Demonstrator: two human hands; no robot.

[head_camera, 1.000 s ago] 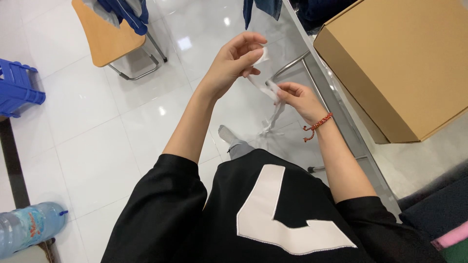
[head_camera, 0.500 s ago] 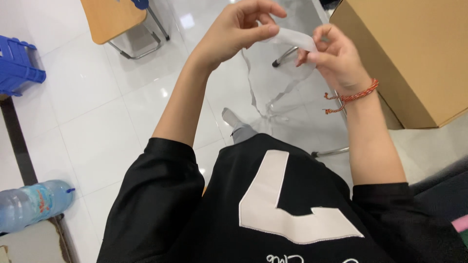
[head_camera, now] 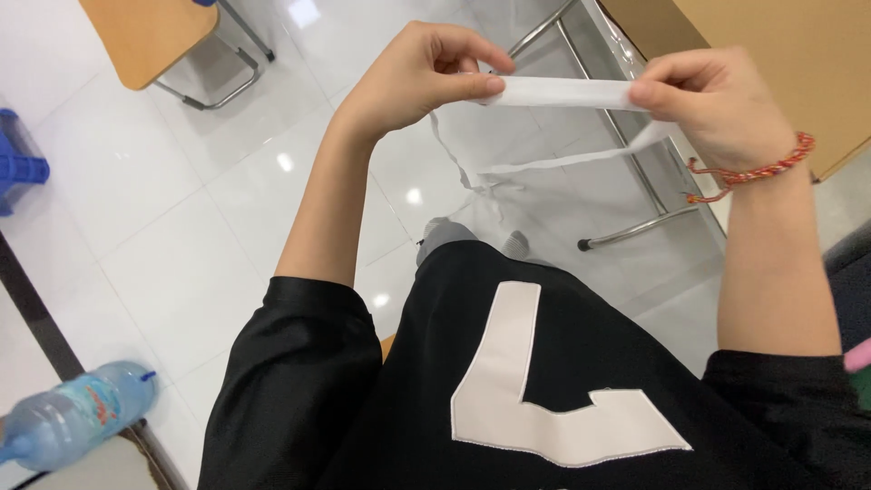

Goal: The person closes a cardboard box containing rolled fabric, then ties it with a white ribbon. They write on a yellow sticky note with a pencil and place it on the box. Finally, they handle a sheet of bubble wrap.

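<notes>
A white strip of paper or tape (head_camera: 562,92) is stretched flat between both hands, held up in front of my chest. My left hand (head_camera: 426,77) pinches its left end between thumb and fingers. My right hand (head_camera: 717,100), with a red braided bracelet (head_camera: 748,170) on the wrist, pinches the right end. A thinner loose tail of the strip (head_camera: 553,164) hangs below and curls down to the left. I wear a black shirt with a large white shape on it (head_camera: 553,390).
A cardboard box (head_camera: 798,54) stands at the upper right on a metal-legged table (head_camera: 626,136). A wooden chair seat (head_camera: 150,36) is at the upper left, a blue plastic stool (head_camera: 18,163) at the left edge, a water bottle (head_camera: 77,413) at the lower left. The floor is glossy white tile.
Both hands rose toward the camera and moved apart, pulling the white strip out straight between them. The view tilted, so the box slid toward the upper right.
</notes>
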